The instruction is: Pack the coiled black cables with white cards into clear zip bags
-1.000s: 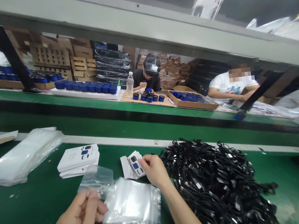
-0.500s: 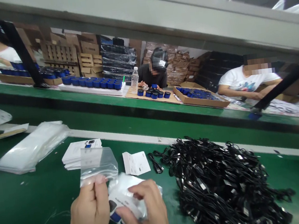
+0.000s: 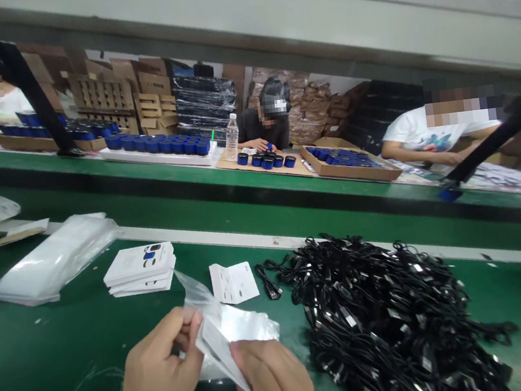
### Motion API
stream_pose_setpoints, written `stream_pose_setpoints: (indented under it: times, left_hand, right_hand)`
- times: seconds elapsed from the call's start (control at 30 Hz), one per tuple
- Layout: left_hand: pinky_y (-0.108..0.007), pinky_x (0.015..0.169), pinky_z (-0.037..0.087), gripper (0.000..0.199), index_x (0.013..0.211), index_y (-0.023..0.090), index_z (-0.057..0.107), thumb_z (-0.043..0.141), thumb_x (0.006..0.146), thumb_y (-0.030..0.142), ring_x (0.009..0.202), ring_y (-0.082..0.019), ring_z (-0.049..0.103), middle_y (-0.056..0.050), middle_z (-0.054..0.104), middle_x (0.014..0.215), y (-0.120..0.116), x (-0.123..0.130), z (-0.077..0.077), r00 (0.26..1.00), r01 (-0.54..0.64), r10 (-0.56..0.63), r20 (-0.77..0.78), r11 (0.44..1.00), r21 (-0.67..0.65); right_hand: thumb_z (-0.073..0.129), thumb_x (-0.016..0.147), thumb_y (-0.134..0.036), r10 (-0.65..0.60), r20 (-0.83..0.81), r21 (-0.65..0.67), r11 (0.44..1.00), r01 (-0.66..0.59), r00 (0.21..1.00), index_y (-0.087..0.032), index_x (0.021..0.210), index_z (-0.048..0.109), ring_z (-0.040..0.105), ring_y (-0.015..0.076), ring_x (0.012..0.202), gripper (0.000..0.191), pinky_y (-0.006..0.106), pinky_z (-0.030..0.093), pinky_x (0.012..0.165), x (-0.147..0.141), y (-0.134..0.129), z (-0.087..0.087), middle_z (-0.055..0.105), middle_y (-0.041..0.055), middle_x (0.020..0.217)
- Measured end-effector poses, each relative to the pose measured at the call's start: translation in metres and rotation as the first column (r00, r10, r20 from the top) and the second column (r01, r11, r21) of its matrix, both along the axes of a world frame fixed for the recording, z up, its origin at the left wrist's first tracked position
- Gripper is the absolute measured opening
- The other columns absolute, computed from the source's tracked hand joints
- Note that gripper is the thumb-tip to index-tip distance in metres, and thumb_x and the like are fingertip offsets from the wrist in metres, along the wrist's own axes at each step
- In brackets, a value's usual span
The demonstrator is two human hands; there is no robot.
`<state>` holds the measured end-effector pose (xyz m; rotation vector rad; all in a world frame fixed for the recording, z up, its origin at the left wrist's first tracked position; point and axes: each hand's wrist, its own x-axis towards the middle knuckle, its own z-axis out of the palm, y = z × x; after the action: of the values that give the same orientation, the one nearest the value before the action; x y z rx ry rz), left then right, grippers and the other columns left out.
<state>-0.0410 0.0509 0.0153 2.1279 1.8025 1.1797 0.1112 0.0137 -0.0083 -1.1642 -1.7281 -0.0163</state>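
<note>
My left hand (image 3: 164, 363) pinches a clear plastic zip bag (image 3: 197, 292), whose upper end stands up past the fingertips. My right hand (image 3: 274, 376) grips a white folded leaflet (image 3: 221, 349) by its right side, slanted against the bag's opening. How far the leaflet sits inside the bag I cannot tell. Beneath and behind the hands lie more clear bags (image 3: 251, 323) on the green table. Just beyond are a stack of printed white leaflets (image 3: 139, 269), a half-open leaflet (image 3: 234, 282) and one coiled black cable (image 3: 269, 282).
A large heap of black USB cables (image 3: 387, 319) covers the right of the table. At left lies a pack of clear bags (image 3: 54, 260). Across the green bench, several people work beside blue round items (image 3: 158, 144), a water bottle (image 3: 232, 137) and a cardboard tray (image 3: 354, 169).
The bag in my left hand has tilted and come down toward my right hand. My right hand, earlier spread over the leaflet and bags, now holds the leaflet raised against the bag.
</note>
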Motion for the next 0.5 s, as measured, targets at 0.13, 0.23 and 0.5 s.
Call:
stream_pose_setpoints:
  times: [0.13, 0.23, 0.5]
  left_hand:
    - [-0.018, 0.047, 0.041, 0.027, 0.064, 0.022, 0.053, 0.042, 0.088, 0.023, 0.046, -0.009, 0.053, 0.005, 0.051, 0.056, -0.003, 0.011, -0.005, 0.975, 0.125, -0.114, -0.19, 0.991, 0.049]
    - [-0.019, 0.046, 0.042, 0.027, 0.067, 0.023, 0.055, 0.04, 0.09, 0.023, 0.051, -0.01, 0.057, 0.002, 0.054, 0.067, -0.006, 0.021, -0.014, 0.936, 0.229, -0.219, -0.274, 0.973, 0.005]
    - [-0.022, 0.05, 0.048, 0.022, 0.076, 0.022, 0.053, 0.036, 0.091, 0.022, 0.058, -0.011, 0.057, -0.003, 0.048, 0.087, -0.02, 0.021, -0.018, 0.914, 0.288, -0.294, -0.279, 0.956, -0.064]
  right_hand:
    - [0.039, 0.089, -0.009, -0.072, 0.253, -0.104, 0.989, 0.101, 0.965, -0.021, 0.096, 0.06, 0.062, 0.0218, 0.052, 0.025, 0.031, 0.047, 0.05, -0.002, 0.006, -0.009, 0.066, 0.0055, 0.067]
    - [0.037, 0.085, -0.008, -0.149, 0.329, -0.184, 0.958, 0.218, 0.932, -0.022, 0.071, 0.058, 0.054, 0.0199, 0.039, 0.029, 0.029, 0.036, 0.039, -0.002, 0.009, -0.014, 0.057, 0.0037, 0.056]
    - [0.046, 0.081, -0.013, 0.267, -0.218, -0.598, 0.723, -0.345, 0.939, -0.021, 0.069, 0.056, 0.06, 0.0148, 0.059, 0.018, 0.022, 0.046, 0.055, 0.029, 0.009, 0.018, 0.059, 0.0014, 0.072]
